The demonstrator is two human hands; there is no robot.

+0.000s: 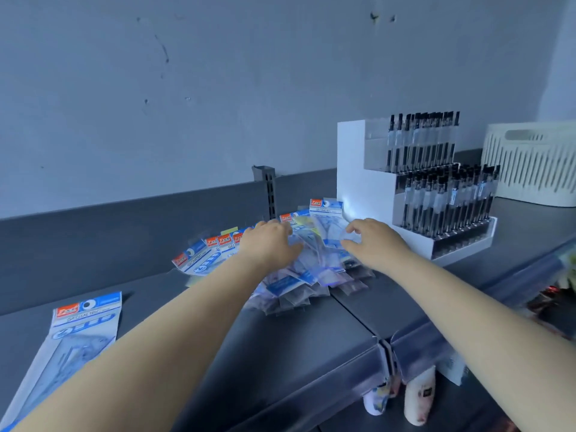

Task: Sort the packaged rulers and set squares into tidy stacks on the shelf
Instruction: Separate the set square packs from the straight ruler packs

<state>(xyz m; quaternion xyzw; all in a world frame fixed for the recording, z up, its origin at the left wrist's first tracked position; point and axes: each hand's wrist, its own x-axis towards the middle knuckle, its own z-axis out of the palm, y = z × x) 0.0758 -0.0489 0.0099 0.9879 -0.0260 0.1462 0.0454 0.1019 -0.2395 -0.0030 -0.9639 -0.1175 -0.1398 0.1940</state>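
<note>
pen display [436, 194] beside packet pile [299, 275]; basket [533, 163] far right.

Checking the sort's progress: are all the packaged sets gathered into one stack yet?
No, a loose pile sprawls under both hands, other packs fan out to its left, and one pack lies apart at the shelf's near left.

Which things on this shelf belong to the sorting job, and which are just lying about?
Job:
- messy pile of packets, both hands on it
- fanned packets
- single packet
- shelf

Lying about:
- pen display
- white basket
- bottles below
</note>
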